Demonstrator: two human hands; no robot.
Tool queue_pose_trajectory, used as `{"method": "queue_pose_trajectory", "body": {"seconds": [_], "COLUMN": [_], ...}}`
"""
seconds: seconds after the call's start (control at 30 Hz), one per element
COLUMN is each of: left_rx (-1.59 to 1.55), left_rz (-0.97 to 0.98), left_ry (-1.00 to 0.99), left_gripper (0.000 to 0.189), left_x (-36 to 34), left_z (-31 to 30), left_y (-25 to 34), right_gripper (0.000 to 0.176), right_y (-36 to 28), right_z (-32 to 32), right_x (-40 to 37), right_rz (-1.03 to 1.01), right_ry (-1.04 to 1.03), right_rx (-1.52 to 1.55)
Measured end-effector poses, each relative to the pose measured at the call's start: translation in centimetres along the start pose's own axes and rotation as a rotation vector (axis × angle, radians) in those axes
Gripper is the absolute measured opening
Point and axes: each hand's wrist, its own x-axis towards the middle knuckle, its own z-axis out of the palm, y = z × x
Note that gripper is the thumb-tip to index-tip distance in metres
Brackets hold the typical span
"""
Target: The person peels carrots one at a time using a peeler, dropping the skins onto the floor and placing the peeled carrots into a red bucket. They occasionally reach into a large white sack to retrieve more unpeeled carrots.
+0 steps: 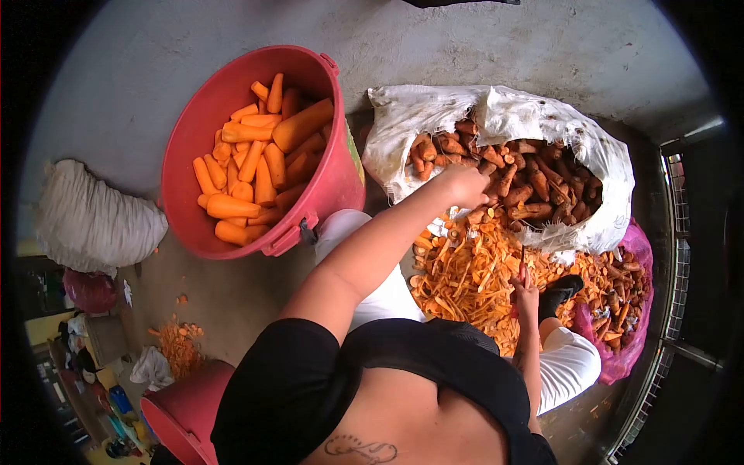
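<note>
My left hand point(465, 187) reaches to the mouth of a white woven sack point(612, 151) full of unpeeled carrots point(539, 182). Its fingers curl closed among the carrots, and their tips are hidden, so what they hold cannot be made out. Lower down, my right hand point(526, 298) is wrapped round a slim knife point(523, 267), its thin end pointing up toward the sack. Beneath both hands spreads a heap of orange peelings point(469, 279). A red bucket point(263, 62) to the left holds peeled carrots point(265, 182).
A pink mesh sack point(637, 310) with more carrots lies right, beside my black sandal point(564, 291). At left are a stuffed white sack point(97, 217), scattered peelings point(180, 345) and a second red bucket point(190, 407). A grey wall point(465, 46) runs behind; a metal-framed mesh point(678, 209) stands right.
</note>
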Motion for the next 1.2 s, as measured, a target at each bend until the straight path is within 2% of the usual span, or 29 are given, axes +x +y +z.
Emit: {"method": "queue_pose_trajectory", "body": {"seconds": [0.07,0.17,0.2,0.27,0.3,0.33,0.37,0.43,0.57,0.6,0.63,0.8,0.9,0.93,1.07,1.17,1.2], "left_rx": [0.008,0.039,0.085,-0.006,-0.068,-0.083,-0.056,-0.041,-0.021,-0.029,-0.024,-0.004,0.007,0.012,0.010,0.010,0.010], "left_rz": [0.029,-0.022,-0.038,-0.012,-0.002,0.001,0.027,-0.016,-0.029,-0.027,-0.026,-0.009,-0.013,-0.017,0.011,0.031,0.043], "left_ry": [-0.071,-0.150,-0.069,-0.049,0.031,0.040,0.066,-0.020,-0.011,-0.004,0.002,0.005,-0.012,-0.019,-0.020,-0.007,-0.005], "left_gripper": [0.052,0.054,0.050,0.042,0.043,0.045,0.045,0.048,0.047,0.047,0.046,0.045,0.045,0.045,0.044,0.042,0.041], "left_x": [0.8,1.8,1.4,2.0,1.5,1.2,1.9,1.7,2.1,2.2,2.4,2.7,3.0,3.1,3.3,3.5,3.6], "left_z": [0.4,0.8,0.9,1.6,1.5,1.1,2.2,1.2,1.0,0.9,0.9,1.5,1.8,1.7,1.7,2.1,2.3], "left_y": [0.2,-0.5,-0.6,-2.1,-2.3,-2.2,-3.2,-2.7,-2.5,-2.4,-2.2,-1.8,-1.8,-1.7,-1.3,-0.9,-0.8], "right_gripper": [0.026,0.025,0.024,0.029,0.033,0.036,0.036,0.035,0.036,0.024,0.024,0.026,0.031,0.035,0.046,0.046,0.041], "right_y": [0.0,-1.7,-1.8,0.1,-0.3,-1.6,-1.5,-1.8,0.2,-1.0,-0.3,-2.2,-0.9,-1.5,-1.2,-1.5,-1.9], "right_z": [0.5,2.5,2.5,2.3,2.3,2.4,2.2,2.6,2.8,2.9,3.1,3.9,3.8,3.6,3.2,3.0,3.1], "right_x": [0.3,-0.9,-0.7,0.9,0.8,0.1,0.6,0.4,2.9,2.8,3.6,6.0,9.5,9.8,12.7,14.5,15.0], "right_rz": [0.003,-0.006,0.025,0.037,0.026,0.103,0.153,0.039,0.023,0.083,0.009,0.055,-0.048,-0.004,-0.126,-0.135,-0.090], "right_ry": [-0.060,-0.025,-0.068,-0.089,-0.080,-0.088,-0.062,0.016,0.040,0.011,0.032,0.107,0.156,0.140,0.117,0.166,0.184], "right_rx": [-0.102,-0.122,-0.196,-0.251,-0.257,-0.200,-0.267,-0.212,-0.227,-0.264,-0.253,-0.178,-0.346,-0.395,-0.490,-0.607,-0.598]}}
